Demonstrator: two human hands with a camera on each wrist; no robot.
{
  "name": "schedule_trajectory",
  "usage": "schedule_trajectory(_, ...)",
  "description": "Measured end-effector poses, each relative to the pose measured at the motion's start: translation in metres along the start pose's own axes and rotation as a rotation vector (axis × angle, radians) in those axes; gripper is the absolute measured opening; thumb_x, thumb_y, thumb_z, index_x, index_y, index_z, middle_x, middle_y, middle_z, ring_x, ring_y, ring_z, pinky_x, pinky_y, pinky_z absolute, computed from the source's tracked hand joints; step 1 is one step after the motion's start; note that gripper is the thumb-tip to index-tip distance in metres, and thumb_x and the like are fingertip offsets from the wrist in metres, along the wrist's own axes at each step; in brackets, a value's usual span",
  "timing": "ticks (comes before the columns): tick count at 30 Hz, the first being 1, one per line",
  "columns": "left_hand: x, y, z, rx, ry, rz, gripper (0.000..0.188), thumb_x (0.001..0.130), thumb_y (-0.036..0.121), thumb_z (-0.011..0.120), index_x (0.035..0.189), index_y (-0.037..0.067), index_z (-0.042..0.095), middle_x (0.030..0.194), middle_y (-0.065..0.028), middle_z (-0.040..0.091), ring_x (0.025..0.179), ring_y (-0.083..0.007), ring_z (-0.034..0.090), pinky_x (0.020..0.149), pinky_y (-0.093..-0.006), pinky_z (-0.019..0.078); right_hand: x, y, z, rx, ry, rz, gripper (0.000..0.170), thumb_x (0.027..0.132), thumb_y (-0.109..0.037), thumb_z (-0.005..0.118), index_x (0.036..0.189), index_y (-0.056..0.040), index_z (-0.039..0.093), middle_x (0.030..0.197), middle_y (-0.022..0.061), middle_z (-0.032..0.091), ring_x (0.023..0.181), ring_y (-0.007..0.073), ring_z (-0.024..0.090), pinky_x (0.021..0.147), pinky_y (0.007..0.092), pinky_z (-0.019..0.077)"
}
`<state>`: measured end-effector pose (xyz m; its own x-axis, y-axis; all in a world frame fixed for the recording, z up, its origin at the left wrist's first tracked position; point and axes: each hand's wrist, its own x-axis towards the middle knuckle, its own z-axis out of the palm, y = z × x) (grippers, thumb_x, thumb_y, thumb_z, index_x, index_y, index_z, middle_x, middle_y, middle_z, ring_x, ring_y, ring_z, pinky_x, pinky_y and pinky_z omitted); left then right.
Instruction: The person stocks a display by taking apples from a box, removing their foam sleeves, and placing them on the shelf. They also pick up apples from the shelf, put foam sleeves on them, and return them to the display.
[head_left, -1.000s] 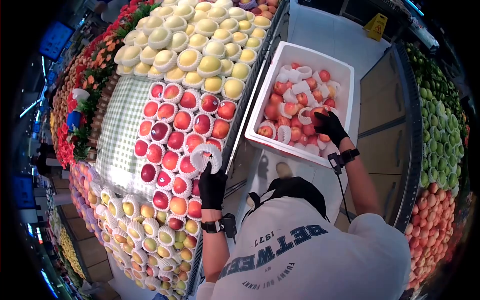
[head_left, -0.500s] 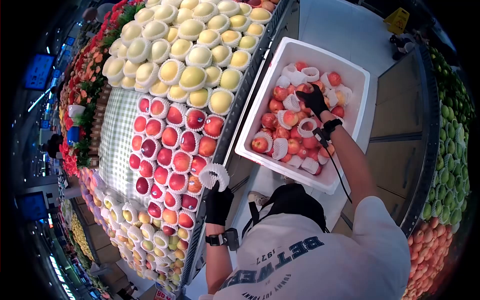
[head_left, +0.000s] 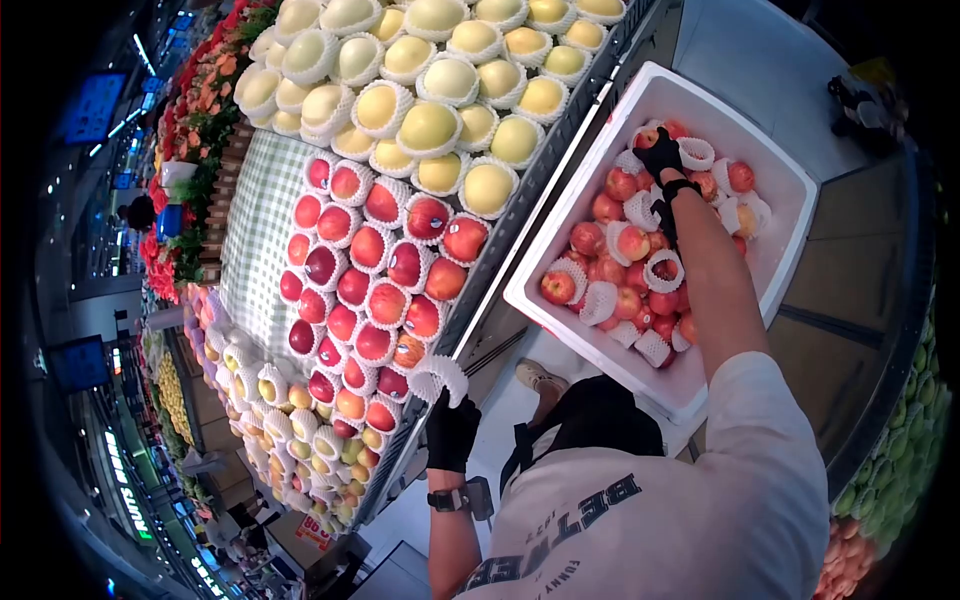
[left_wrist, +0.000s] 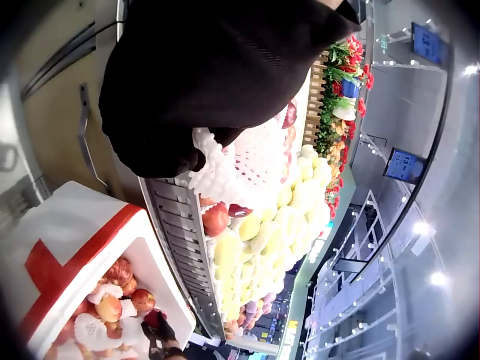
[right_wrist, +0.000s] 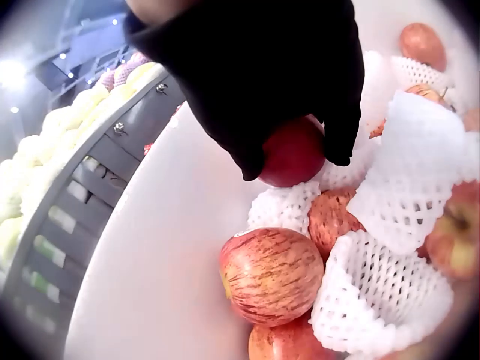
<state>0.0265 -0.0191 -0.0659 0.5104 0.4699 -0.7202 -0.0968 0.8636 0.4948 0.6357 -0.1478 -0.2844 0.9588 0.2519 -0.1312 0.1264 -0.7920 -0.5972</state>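
My left hand [head_left: 452,430], in a black glove, pinches a white foam net sleeve [head_left: 437,380] beside the edge of the fruit display. The left wrist view shows this sleeve [left_wrist: 225,169] between thumb and fingers, its mesh spread wide. Deep in the white foam box [head_left: 720,115], my gloved right hand [head_left: 660,158] reaches to the far left corner. There it grips a red apple [right_wrist: 292,157], with fingertips on both sides of it; the glove hides the apple's top. Just below lie a striped apple [right_wrist: 271,274] and a loose foam net [right_wrist: 382,292].
Rows of red apples [head_left: 385,300] in foam nets cover the sloped display, with yellow fruit [head_left: 430,125] above them. A green checked cloth [head_left: 270,235] lies beside the apples. A dark rail [head_left: 560,150] separates display and box. Wooden cabinets [head_left: 850,270] stand right of the box.
My right hand has moved across the box to its far left corner and now grips an apple there. My left hand keeps the foam net near the display's edge. The head view has shifted.
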Motion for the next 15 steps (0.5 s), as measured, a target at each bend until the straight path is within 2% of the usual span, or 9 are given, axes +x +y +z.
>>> schedule_trajectory(2, 0.008, -0.002, -0.007, 0.138, -0.035, 0.04, 0.017, 0.094, 0.022, 0.051, 0.103, 0.008, 0.055, 0.076, -0.0004, 0.051, 0.064, -0.0137, 0.046, 0.059, -0.028, 0.0382, 0.001, 0.0, -0.005, 0.028, 0.013, -0.049, 0.091, 0.066, -0.044, 0.077, 0.139, -0.0072, 0.037, 0.119, 0.0226, 0.06, 0.109, 0.0374, 0.058, 0.091, 0.0427, 0.0486)
schedule_trajectory(3, 0.01, -0.002, -0.007, 0.182, -0.045, 0.054, 0.019, 0.097, 0.027, 0.05, 0.103, 0.009, 0.056, 0.075, -0.0003, 0.051, 0.064, -0.0134, 0.046, 0.059, -0.0279, 0.0371, -0.01, -0.008, -0.017, 0.071, -0.001, -0.047, 0.084, 0.069, -0.04, 0.075, 0.137, -0.0064, 0.039, 0.118, 0.0237, 0.06, 0.108, 0.0385, 0.058, 0.091, 0.0435, 0.0485)
schedule_trajectory(6, 0.016, 0.001, 0.012, 0.199, -0.049, 0.059, 0.018, 0.095, 0.02, 0.051, 0.106, 0.007, 0.054, 0.076, -0.0006, 0.051, 0.066, -0.0112, 0.046, 0.058, -0.026, 0.0386, -0.029, 0.0, -0.026, 0.087, 0.124, -0.12, 0.078, 0.072, -0.034, 0.073, 0.136, -0.0049, 0.039, 0.115, 0.0241, 0.061, 0.106, 0.0391, 0.059, 0.09, 0.044, 0.0485)
schedule_trajectory(7, 0.02, 0.001, 0.013, 0.224, -0.066, 0.064, 0.02, 0.093, 0.013, 0.052, 0.111, 0.004, 0.052, 0.079, -0.0013, 0.052, 0.068, -0.0101, 0.047, 0.058, -0.0246, 0.0404, -0.038, 0.003, -0.03, 0.076, 0.162, -0.146, 0.071, 0.075, -0.028, 0.071, 0.134, -0.0033, 0.041, 0.111, 0.0246, 0.061, 0.104, 0.0391, 0.059, 0.09, 0.0435, 0.0484)
schedule_trajectory(9, 0.029, 0.003, 0.02, 0.302, -0.047, 0.063, 0.023, 0.092, 0.008, 0.054, 0.114, 0.002, 0.052, 0.081, -0.0016, 0.053, 0.067, -0.0092, 0.047, 0.056, -0.0233, 0.0413, -0.064, 0.011, -0.04, 0.131, 0.127, -0.212, 0.066, 0.076, -0.026, 0.07, 0.131, -0.003, 0.043, 0.109, 0.024, 0.062, 0.103, 0.0395, 0.059, 0.089, 0.0429, 0.0487)
schedule_trajectory(10, 0.032, 0.004, 0.031, 0.354, -0.008, 0.058, 0.023, 0.092, 0.011, 0.055, 0.113, 0.003, 0.053, 0.08, -0.0013, 0.054, 0.065, -0.0093, 0.047, 0.054, -0.0233, 0.0405, -0.079, 0.015, -0.046, 0.158, 0.111, -0.243, 0.063, 0.076, -0.024, 0.069, 0.13, -0.0029, 0.045, 0.109, 0.0237, 0.062, 0.103, 0.0397, 0.059, 0.089, 0.0426, 0.0488)
schedule_trajectory(12, 0.037, 0.005, 0.058, 0.54, 0.074, 0.048, 0.022, 0.092, 0.018, 0.056, 0.11, 0.006, 0.055, 0.076, 0.0, 0.054, 0.058, -0.0095, 0.046, 0.05, -0.0237, 0.0375, -0.113, 0.018, -0.053, 0.175, -0.07, -0.284, 0.044, 0.08, -0.019, 0.064, 0.12, -0.002, 0.054, 0.105, 0.022, 0.063, 0.099, 0.0402, 0.059, 0.086, 0.0425, 0.0491)
schedule_trajectory(14, 0.038, -0.001, 0.091, 0.81, 0.162, 0.044, 0.025, 0.092, 0.028, 0.058, 0.107, 0.008, 0.057, 0.072, 0.0018, 0.053, 0.051, -0.0095, 0.044, 0.046, -0.0244, 0.0331, -0.156, 0.002, -0.071, 0.05, -0.262, -0.629, 0.028, 0.084, -0.023, 0.063, 0.104, -0.0042, 0.061, 0.092, 0.0158, 0.065, 0.082, 0.0291, 0.065, 0.073, 0.0379, 0.0528)
schedule_trajectory(15, 0.04, -0.009, 0.101, 0.803, 0.101, 0.11, 0.024, 0.091, 0.024, 0.058, 0.109, 0.008, 0.056, 0.072, 0.0013, 0.054, 0.049, -0.0088, 0.045, 0.044, -0.0232, 0.0323, -0.184, -0.014, -0.085, 0.359, -0.531, -0.495, 0.028, 0.086, -0.028, 0.062, 0.101, -0.0048, 0.062, 0.087, 0.0131, 0.063, 0.075, 0.0241, 0.064, 0.068, 0.0345, 0.0524)
